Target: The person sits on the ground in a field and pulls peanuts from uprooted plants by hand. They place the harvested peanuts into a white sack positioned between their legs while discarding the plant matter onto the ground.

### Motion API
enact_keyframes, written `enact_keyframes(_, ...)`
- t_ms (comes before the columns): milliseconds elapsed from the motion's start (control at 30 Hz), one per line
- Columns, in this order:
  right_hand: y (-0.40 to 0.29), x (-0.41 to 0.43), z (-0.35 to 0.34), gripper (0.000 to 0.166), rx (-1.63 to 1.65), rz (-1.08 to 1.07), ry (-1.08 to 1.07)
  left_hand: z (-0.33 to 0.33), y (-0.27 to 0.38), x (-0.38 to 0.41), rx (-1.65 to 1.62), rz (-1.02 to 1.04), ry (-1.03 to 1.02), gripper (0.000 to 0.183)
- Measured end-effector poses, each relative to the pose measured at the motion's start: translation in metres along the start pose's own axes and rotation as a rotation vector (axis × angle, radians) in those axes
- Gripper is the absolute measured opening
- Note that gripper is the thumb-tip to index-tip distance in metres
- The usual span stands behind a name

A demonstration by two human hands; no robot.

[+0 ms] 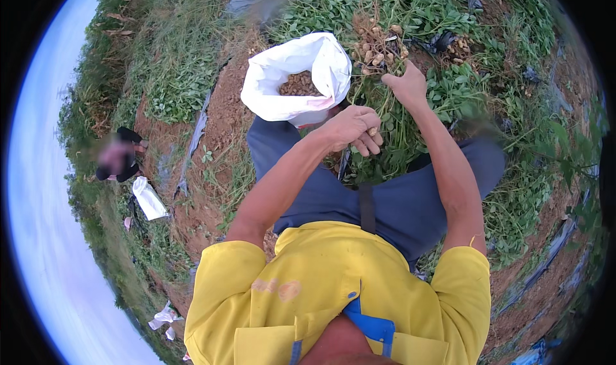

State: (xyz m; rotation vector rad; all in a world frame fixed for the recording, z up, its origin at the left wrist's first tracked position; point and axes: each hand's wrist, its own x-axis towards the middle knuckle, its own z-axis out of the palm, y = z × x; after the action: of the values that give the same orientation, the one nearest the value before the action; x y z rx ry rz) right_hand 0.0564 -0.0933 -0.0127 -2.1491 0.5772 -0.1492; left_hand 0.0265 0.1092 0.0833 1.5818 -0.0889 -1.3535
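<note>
My left hand (353,127) is bent over my lap with a peanut pod (372,131) between its fingers. Ahead and to the right, my right hand (408,85) grips a peanut plant by its stems, just below a root cluster hung with pods (375,52). Its leafy stalks (385,110) trail down between my knees. Close to my left knee, a white woven sack (260,86) stands with its mouth wide and its rim rolled outward. Loose peanuts (301,84) lie inside it.
More pulled peanut plants (457,83) are heaped ahead and to the right, with another pod cluster (459,47) among them. Torn plastic mulch film (196,129) runs along the bare soil (221,110). Farther left, another person (118,157) crouches near a white sack (149,199).
</note>
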Motion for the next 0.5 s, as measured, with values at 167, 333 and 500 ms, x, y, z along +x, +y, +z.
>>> enact_keyframes(167,0.002,0.011,-0.018,0.061,0.058,0.005,0.018,-0.045,-0.020,-0.046,0.139,-0.101,0.057,0.023)
enact_keyframes(333,-0.014,-0.014,-0.013,0.065,0.061,-0.088,0.046,-0.170,-0.060,-0.026,0.918,0.196,0.858,0.043)
enact_keyframes(500,-0.021,-0.031,-0.007,0.064,0.107,-0.117,-0.070,-0.103,0.016,0.012,0.678,0.653,0.623,0.061)
